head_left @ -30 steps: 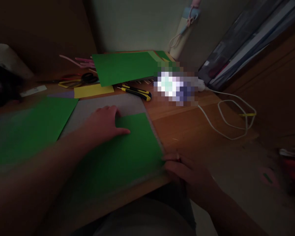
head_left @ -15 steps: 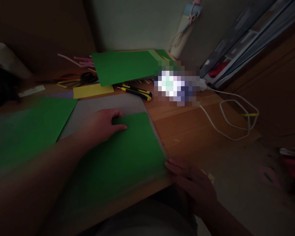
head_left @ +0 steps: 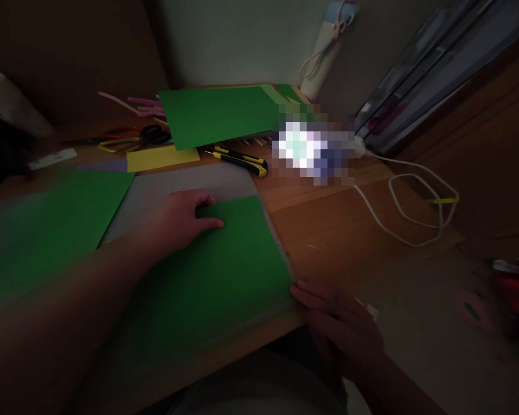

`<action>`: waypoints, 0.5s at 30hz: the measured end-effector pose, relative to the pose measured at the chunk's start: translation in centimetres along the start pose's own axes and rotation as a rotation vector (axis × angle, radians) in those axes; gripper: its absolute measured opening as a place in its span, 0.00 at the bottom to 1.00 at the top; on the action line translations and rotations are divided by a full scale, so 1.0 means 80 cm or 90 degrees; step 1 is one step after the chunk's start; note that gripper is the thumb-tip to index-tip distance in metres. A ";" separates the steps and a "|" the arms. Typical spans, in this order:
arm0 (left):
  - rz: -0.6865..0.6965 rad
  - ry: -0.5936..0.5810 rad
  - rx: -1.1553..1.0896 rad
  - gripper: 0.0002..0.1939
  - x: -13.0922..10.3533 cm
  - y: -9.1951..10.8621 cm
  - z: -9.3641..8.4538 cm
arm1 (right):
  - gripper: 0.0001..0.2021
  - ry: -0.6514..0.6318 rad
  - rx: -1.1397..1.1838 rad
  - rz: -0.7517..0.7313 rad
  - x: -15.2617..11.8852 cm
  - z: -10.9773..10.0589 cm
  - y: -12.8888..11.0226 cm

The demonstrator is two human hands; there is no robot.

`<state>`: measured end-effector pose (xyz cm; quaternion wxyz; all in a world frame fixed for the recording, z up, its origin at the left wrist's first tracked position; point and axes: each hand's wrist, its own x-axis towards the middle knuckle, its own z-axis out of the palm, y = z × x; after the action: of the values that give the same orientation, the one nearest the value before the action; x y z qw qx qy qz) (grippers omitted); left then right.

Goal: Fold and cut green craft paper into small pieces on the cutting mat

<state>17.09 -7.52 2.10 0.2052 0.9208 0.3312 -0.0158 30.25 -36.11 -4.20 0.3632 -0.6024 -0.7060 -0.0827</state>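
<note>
A green sheet (head_left: 225, 271) lies on a grey mat (head_left: 190, 181) near the desk's front edge. My left hand (head_left: 184, 219) rests at the sheet's upper left edge, thumb on top and apart from the curled fingers, which are partly hidden. At the sheet's right corner, the fingertips of my right hand (head_left: 337, 317) touch the edge, with the fingers extended close together and nothing held in them. Another green sheet (head_left: 78, 213) is at the left, partly behind my left forearm.
Behind the mat are a yellow strip (head_left: 162, 158), scissors (head_left: 121, 141), yellow-black cutters (head_left: 240, 160) and stacked green sheets (head_left: 220, 115). A blurred-out bright device (head_left: 307, 147) and a white cable (head_left: 372, 216) lie on the right. A white bottle (head_left: 324, 55) stands at the wall.
Both hands hold nearly the same places on the green sheet. Only the camera view has shifted slightly.
</note>
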 end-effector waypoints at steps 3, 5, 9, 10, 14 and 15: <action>0.007 0.002 0.000 0.18 0.001 0.000 0.000 | 0.09 -0.009 -0.016 -0.003 0.001 -0.001 0.000; 0.006 0.001 -0.004 0.17 0.002 0.001 0.000 | 0.09 -0.006 -0.014 -0.004 0.001 -0.002 0.001; 0.000 0.000 -0.002 0.15 0.003 0.003 -0.001 | 0.08 -0.013 -0.010 -0.001 0.000 -0.001 0.001; 0.002 0.002 -0.002 0.15 0.003 0.004 -0.001 | 0.08 -0.014 -0.007 0.002 0.000 0.000 0.001; -0.002 -0.003 -0.001 0.16 0.003 0.004 -0.001 | 0.08 0.012 0.005 0.009 0.001 0.001 0.001; -0.004 -0.005 0.002 0.16 0.003 0.004 -0.002 | 0.08 0.016 0.005 0.014 0.001 0.001 0.001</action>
<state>17.44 -7.57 2.29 0.2053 0.9199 0.3333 -0.0208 30.31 -36.01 -4.26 0.3749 -0.6075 -0.6953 -0.0836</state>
